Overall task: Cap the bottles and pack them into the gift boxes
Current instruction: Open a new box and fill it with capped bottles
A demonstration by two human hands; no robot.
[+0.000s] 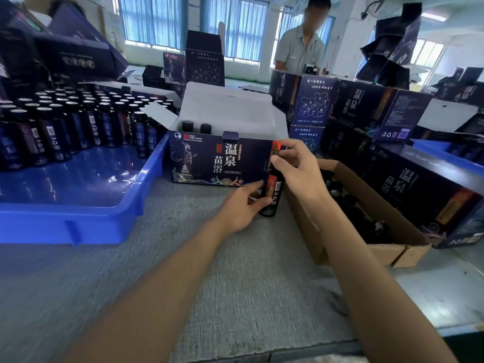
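Note:
A dark bottle [273,191] with a red label stands upright on the grey table just right of the open gift box [217,161]. My left hand [243,205] grips the bottle's lower body. My right hand [296,166] closes its fingers around the bottle's top, so the cap is hidden. Two capped bottles [196,127] stand inside the gift box, whose white lid flaps are up. A blue tray [78,192] at the left holds several uncapped bottles [78,119]. A cardboard carton [366,221] at the right holds loose black caps [348,203].
Closed and open dark gift boxes [408,184] are stacked at the right and back. Another person [301,45] stands behind the table. The grey table surface [209,284] stretches toward me in front of the box.

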